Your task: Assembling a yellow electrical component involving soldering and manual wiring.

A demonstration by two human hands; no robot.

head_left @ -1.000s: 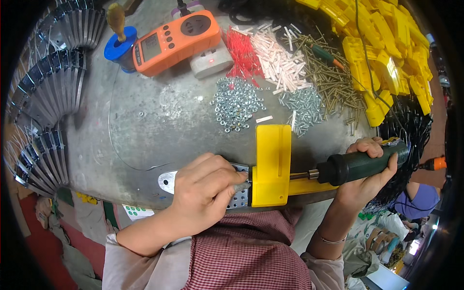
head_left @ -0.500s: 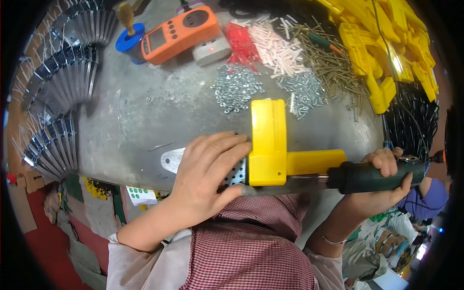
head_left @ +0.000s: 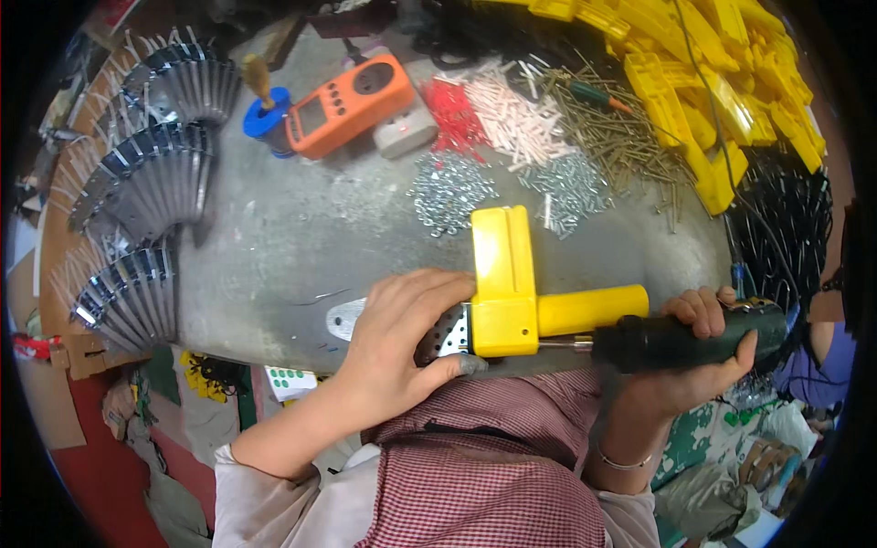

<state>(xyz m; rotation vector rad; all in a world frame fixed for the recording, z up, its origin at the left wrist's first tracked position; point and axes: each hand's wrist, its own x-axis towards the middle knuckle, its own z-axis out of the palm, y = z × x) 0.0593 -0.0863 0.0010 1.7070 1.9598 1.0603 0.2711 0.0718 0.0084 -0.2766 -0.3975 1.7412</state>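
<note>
My left hand [head_left: 393, 338] grips the metal end of a pipe-welding iron with a yellow plastic housing [head_left: 504, 283] and yellow handle [head_left: 594, 310]. A flat silver plate [head_left: 342, 320] with a hole sticks out beyond my hand, and a perforated metal sleeve [head_left: 449, 331] shows beside its fingers. The thumb, dark at its tip, lies by the housing's near edge. My right hand [head_left: 681, 388] is wrapped round a dark electric screwdriver [head_left: 639, 345], held level. Its bit [head_left: 575, 344] runs alongside the yellow handle to the housing; the tip's contact point is hidden.
Nuts [head_left: 448, 192], screws [head_left: 571, 187], white sleeves [head_left: 516, 114], red pieces [head_left: 452, 119] and long brassy screws [head_left: 630, 137] lie in heaps beyond. Yellow housings [head_left: 713, 73] pile up far right, black cables [head_left: 776, 219] below. An orange meter [head_left: 352, 105] and metal assemblies [head_left: 151, 173] stand left.
The whole view has shifted slightly. The screwdriver has come nearer the yellow housing, so less of its bit shows. My left hand keeps its grip on the iron.
</note>
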